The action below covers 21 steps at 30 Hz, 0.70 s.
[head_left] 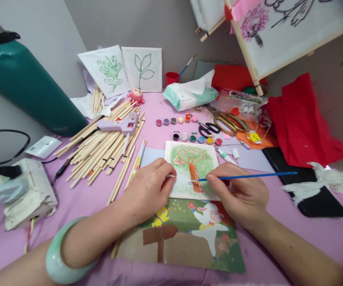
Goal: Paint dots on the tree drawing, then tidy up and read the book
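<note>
- The right hand [243, 190] pinches a thin blue brush [257, 175] between thumb and fingers.
- The left hand [152, 190] has its thumb and finger pressed around a small white thing [170, 176] (too little to tell what it is).
- The brush is over the white canvas [203, 157], its tip at the left side of the orange tree trunk. Whether it touches cannot be told.
- If the right hand slips, the brush could smear the trunk. If the left hand bumps the canvas, it could slide and make a crooked mark.
- The brush lies long from side to side. Its tip points left, and its handle end points right and a bit away.
- Below the canvas is a sheep picture [132, 246].
- Past the canvas sit little paint pots [192, 138]; wooden sticks [100, 155] lie to the left.
</note>
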Each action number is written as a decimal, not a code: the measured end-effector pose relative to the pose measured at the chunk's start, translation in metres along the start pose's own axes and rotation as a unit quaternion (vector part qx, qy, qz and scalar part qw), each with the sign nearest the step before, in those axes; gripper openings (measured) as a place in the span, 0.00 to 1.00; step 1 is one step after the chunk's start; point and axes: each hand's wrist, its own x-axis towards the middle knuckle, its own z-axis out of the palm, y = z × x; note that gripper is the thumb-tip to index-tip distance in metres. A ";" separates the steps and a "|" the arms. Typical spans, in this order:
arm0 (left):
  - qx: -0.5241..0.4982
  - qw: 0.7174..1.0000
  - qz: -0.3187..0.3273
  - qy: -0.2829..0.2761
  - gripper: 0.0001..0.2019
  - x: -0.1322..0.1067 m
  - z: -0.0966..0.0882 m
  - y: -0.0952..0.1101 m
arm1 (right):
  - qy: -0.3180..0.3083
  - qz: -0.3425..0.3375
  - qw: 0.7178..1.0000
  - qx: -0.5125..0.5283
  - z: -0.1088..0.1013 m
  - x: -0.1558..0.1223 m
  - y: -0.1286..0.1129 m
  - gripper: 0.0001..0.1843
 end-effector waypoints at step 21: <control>-0.016 1.000 -0.007 0.002 0.06 -0.001 0.000 0.001 | 0.002 0.004 1.000 -0.010 -0.002 -0.001 0.003 0.05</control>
